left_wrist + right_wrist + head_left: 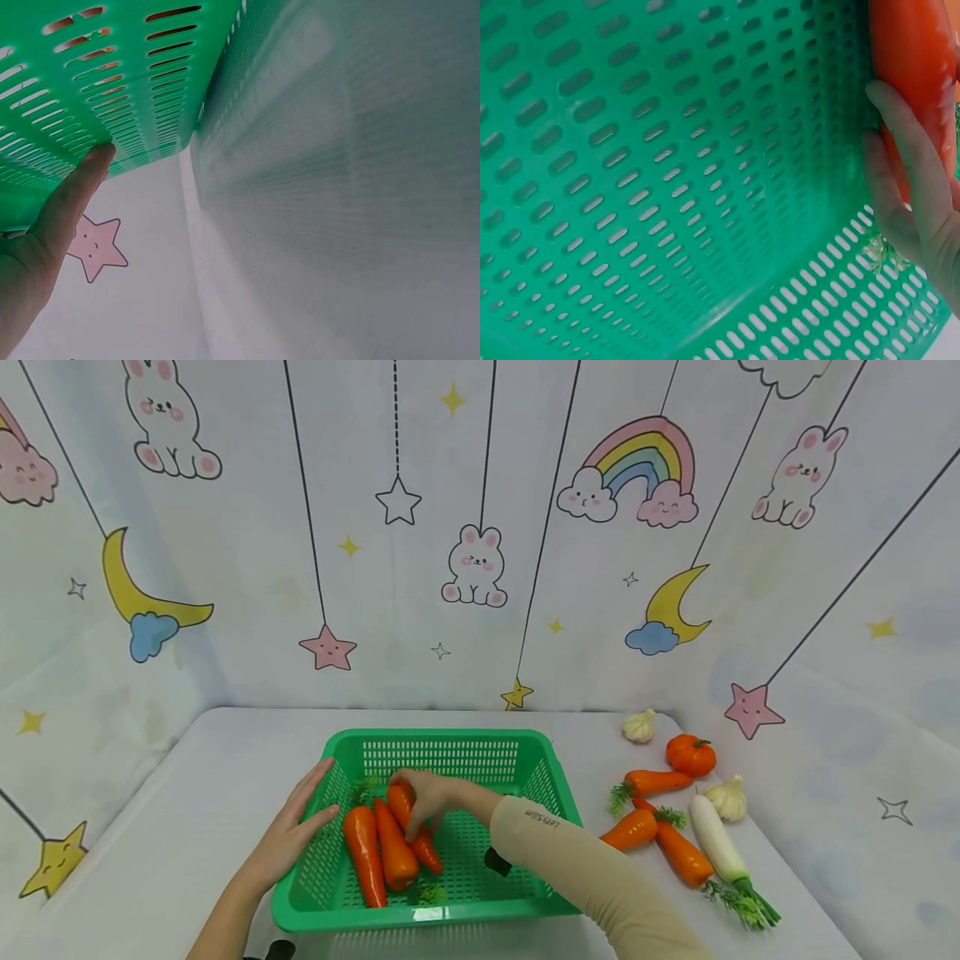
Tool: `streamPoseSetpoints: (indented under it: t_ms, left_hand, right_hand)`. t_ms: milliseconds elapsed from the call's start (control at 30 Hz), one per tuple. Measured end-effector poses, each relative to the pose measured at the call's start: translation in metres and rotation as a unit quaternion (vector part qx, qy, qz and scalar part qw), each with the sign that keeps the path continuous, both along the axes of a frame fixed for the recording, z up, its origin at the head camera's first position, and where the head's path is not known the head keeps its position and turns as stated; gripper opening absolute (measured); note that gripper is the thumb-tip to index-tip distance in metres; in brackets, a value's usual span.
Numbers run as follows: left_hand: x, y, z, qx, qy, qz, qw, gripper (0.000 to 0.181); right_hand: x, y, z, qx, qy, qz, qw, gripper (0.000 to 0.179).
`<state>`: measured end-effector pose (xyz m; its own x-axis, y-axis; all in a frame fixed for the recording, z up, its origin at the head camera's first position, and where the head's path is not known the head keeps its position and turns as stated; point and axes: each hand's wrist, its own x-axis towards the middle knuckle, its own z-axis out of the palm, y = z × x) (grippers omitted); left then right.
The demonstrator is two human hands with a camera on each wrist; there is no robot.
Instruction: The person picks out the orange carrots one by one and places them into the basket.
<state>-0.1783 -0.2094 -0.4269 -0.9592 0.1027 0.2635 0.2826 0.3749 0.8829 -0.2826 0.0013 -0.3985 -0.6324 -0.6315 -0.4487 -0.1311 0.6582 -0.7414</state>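
- Basket point(510, 910): green, on the white table point(240, 768); it holds at least three carrots, all toward its left half.
- Right hand point(429, 797): inside the basket, fingers and thumb curled round a carrot point(426, 850); that carrot lies tilted, its lower end toward the basket's near side.
- Two carrots point(365, 856): in the basket, left of the gripped one, side by side.
- Left hand point(288, 835): at the basket's left side, fingers straight, thumb apart; a fingertip touches the outer wall.
- Right of the basket: more carrots point(682, 854), one partly behind the sleeve point(570, 847); a white radish point(718, 843); garlic point(726, 799) just beside it; a pumpkin point(691, 755).
- Beyond the basket: a printed cloth point(420, 577).
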Motion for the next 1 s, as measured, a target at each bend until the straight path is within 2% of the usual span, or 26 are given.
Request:
streamPoseSetpoints:
  t_ms: [267,367,633,800,1000]
  left_hand:
    - [-0.003,0.001,0.0,0.002,0.0,-0.004,1.0,0.063]
    - [-0.003,0.003,0.0,0.004,0.001,-0.007,1.0,0.062]
    - [-0.002,0.0,-0.004,0.001,-0.011,-0.003,0.9999,0.062]
    - [-0.002,0.0,-0.004,0.004,-0.015,-0.002,0.9999,0.062]
    - [-0.002,-0.001,-0.003,0.005,-0.018,-0.002,0.9998,0.062]
  right_hand:
    - [0.003,0.003,-0.003,-0.01,-0.045,-0.032,0.9984,0.08]
    - [0.003,0.005,-0.003,-0.011,-0.049,-0.035,0.9981,0.081]
    - [0.003,0.008,-0.001,0.0,-0.057,-0.01,0.9983,0.08]
    - [0.002,0.012,0.004,-0.008,-0.072,-0.012,0.9973,0.084]
    - [-0.001,0.02,0.011,-0.015,-0.064,-0.004,0.9978,0.078]
